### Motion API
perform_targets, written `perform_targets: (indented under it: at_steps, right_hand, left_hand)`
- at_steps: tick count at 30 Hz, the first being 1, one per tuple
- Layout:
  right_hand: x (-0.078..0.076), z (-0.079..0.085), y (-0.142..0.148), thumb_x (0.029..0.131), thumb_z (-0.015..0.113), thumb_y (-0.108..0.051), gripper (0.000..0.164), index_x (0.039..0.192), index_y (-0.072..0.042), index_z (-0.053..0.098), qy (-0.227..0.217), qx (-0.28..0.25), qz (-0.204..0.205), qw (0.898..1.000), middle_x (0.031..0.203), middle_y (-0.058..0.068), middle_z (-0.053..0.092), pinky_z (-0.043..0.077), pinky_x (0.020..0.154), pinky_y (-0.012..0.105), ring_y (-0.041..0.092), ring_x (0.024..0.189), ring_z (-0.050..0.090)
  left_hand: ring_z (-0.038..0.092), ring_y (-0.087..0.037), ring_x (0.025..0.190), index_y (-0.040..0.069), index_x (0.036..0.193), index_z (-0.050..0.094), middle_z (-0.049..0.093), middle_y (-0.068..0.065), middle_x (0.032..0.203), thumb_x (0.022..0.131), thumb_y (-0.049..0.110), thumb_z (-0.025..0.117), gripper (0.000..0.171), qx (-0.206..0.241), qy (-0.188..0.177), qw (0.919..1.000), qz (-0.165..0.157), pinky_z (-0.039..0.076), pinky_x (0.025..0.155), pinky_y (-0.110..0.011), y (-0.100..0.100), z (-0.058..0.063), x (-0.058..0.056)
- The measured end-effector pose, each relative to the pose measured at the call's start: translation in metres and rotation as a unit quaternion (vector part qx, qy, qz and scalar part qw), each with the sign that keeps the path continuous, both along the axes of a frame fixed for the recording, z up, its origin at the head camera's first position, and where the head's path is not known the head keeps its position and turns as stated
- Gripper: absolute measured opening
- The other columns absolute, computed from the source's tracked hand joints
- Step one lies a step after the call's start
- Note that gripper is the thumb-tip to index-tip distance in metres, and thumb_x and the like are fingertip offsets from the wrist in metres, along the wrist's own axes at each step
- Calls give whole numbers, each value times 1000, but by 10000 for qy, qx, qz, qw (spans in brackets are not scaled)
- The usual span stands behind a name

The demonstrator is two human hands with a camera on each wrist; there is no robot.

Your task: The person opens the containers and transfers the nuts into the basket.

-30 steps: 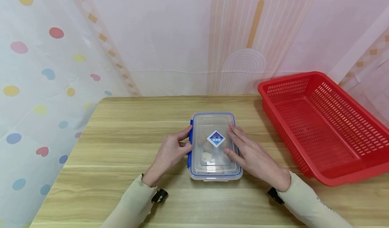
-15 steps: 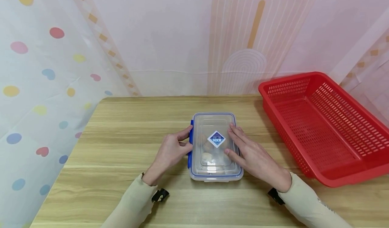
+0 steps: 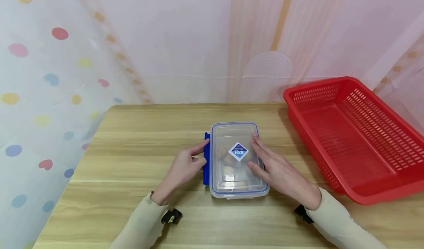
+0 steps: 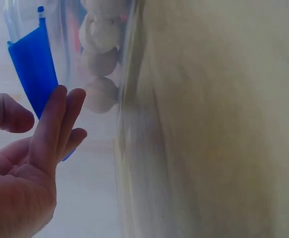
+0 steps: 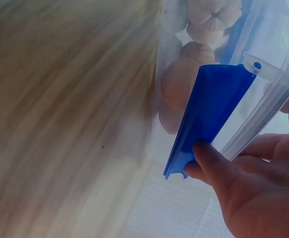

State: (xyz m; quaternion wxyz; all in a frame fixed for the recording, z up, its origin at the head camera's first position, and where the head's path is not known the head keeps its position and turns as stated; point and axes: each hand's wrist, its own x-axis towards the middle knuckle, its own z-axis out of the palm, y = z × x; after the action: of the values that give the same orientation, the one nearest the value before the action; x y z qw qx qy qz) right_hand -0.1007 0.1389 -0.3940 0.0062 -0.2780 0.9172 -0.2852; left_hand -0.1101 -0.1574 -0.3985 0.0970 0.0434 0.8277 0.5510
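A clear lidded food container (image 3: 233, 188) with a diamond-shaped label (image 3: 238, 151) lies in the middle of the table. Several round pale items (image 5: 178, 84) show through its walls. Along its left side a blue latch (image 3: 207, 168) stands out from the wall. My left hand (image 3: 183, 167) has its fingertips against that latch; the left wrist view shows those fingers extended along the blue flap (image 4: 33, 64). On the lid's right part my right hand (image 3: 281, 171) rests, thumb and fingers spread. Lower fingers of the right hand (image 5: 253, 188) touch the second blue latch (image 5: 209, 109), which is tilted outward.
A red perforated plastic basket (image 3: 357, 146) stands on the right of the wooden table (image 3: 139, 138), close beyond the right hand. A pale patterned cloth (image 3: 185, 39) hangs behind the table and down its left side.
The left blue latch has swung outward from the container's side, and the left fingertips have moved slightly left with it. The container sits a little further right in view. The right hand keeps its pose.
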Motion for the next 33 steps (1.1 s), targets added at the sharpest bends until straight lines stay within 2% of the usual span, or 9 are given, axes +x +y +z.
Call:
perform_targets:
  at_steps: [4,11,14,16,19,21,25,29,33]
  right_hand:
    - [0,1,0,105,63,-36,71,159,1,34,-58,13,-35,10000,171,14,19,42,111,50,37,148,37]
    - [2,1,-1,106,62,-34,70,160,1,33,-107,-34,-155,9998,171,14,19,40,113,52,37,149,35]
    - [2,1,-1,106,62,-34,70,160,1,33,-136,-61,-190,9997,171,14,19,40,113,53,37,149,35]
    - [2,1,-2,106,62,-34,70,159,2,33,-139,-67,-207,9997,171,14,20,39,113,53,37,149,34]
    - [2,1,-2,106,62,-34,71,159,2,33,-139,-99,-221,9996,171,14,20,39,114,53,37,150,34]
    - [2,1,-3,106,62,-34,71,160,2,33,-163,-134,-238,9995,171,14,19,38,114,54,37,150,33]
    - [2,2,-3,104,64,-35,72,159,0,35,-324,-207,-389,9985,171,12,20,37,116,55,36,151,32]
    - [2,3,-3,102,67,-36,72,158,-1,38,-443,-288,-540,9971,171,12,23,37,116,56,37,152,32]
    - [2,4,-2,101,68,-36,72,158,-2,40,-540,-367,-594,9961,170,12,24,37,116,57,37,152,32]
  left_hand:
    - [73,-29,102,5,156,46,55,-28,146,95,-2,52,61,168,-245,9995,-114,64,76,-31,-1,3,-1]
    - [68,-39,116,3,159,38,45,-28,155,99,3,51,62,114,-297,9985,-437,63,84,-36,-1,5,-1]
    - [70,-36,113,3,159,38,45,-26,156,102,9,54,60,-73,-257,9984,-491,64,80,-35,0,6,0]
    - [72,-33,108,4,158,40,50,-26,152,103,13,56,58,-296,-173,9981,-511,62,69,-31,0,6,0]
    - [72,-30,105,6,157,45,55,-24,148,104,20,61,57,-645,-41,9965,-534,59,66,-30,0,5,1]
    - [70,-32,110,5,156,46,52,-23,151,103,22,62,58,-736,40,9956,-580,61,74,-31,0,5,1]
    - [62,-39,126,2,157,42,35,-24,163,104,25,64,62,-704,128,9949,-708,59,95,-42,-1,4,1]
    - [57,-42,132,1,158,38,23,-25,167,104,27,65,66,-780,265,9930,-849,54,103,-47,-2,3,1]
    - [53,-44,135,-1,157,39,23,-28,166,104,25,64,64,-839,496,9912,-899,52,105,-50,-1,1,2]
